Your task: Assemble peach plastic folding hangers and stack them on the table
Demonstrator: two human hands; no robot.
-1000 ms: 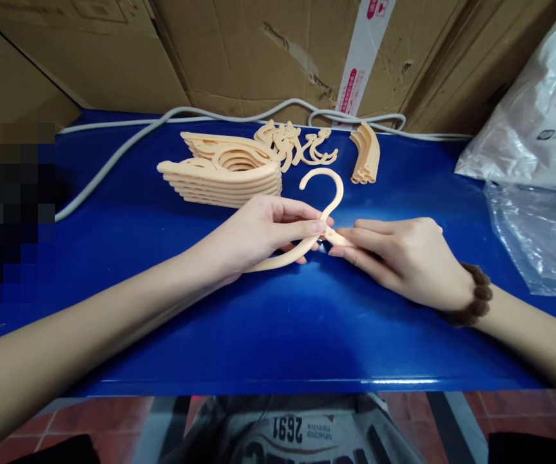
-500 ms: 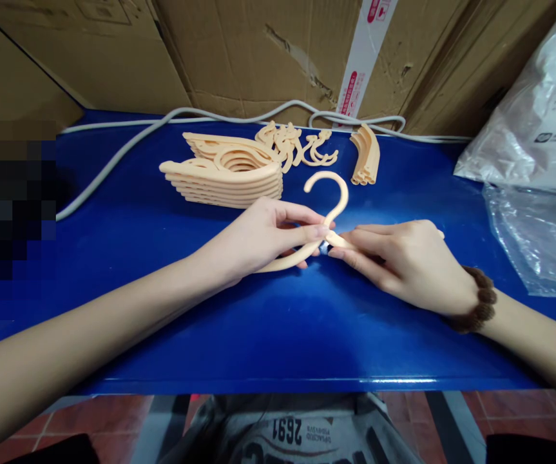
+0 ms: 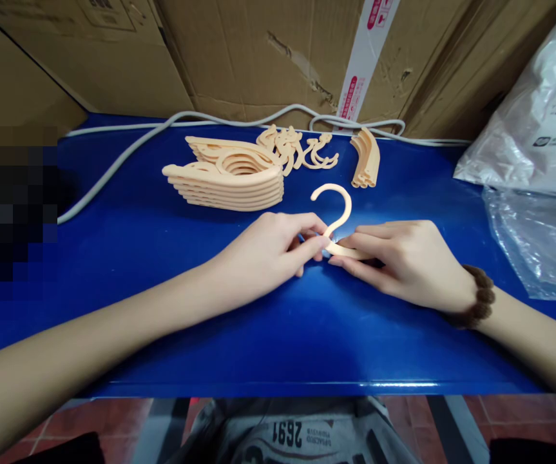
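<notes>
A peach plastic hanger [image 3: 346,207] stands between my hands, its hook curving up and opening to the left. My left hand [image 3: 278,251] pinches it at the base of the hook, thumb and fingers closed there. From that joint a short hanger arm runs right into my right hand [image 3: 398,254], whose fingers close around it. The far part of this arm is hidden under the right hand. Anything beneath my left palm is hidden too. A brown fuzzy band [image 3: 479,298] circles my right wrist.
Behind my left hand lies a stack of peach hanger arms [image 3: 227,190]. Loose hooks [image 3: 282,145] and a bundle of curved pieces [image 3: 366,161] lie further back. A grey cable [image 3: 118,177] runs along cardboard boxes [image 3: 258,58]. Clear plastic bags [image 3: 538,238] cover the right side of the blue table [image 3: 282,341].
The hook has shifted slightly down and right. My left hand has moved right, closer to the joint, and the hanger arm that showed beneath it is out of sight. My right hand stays nearly in place.
</notes>
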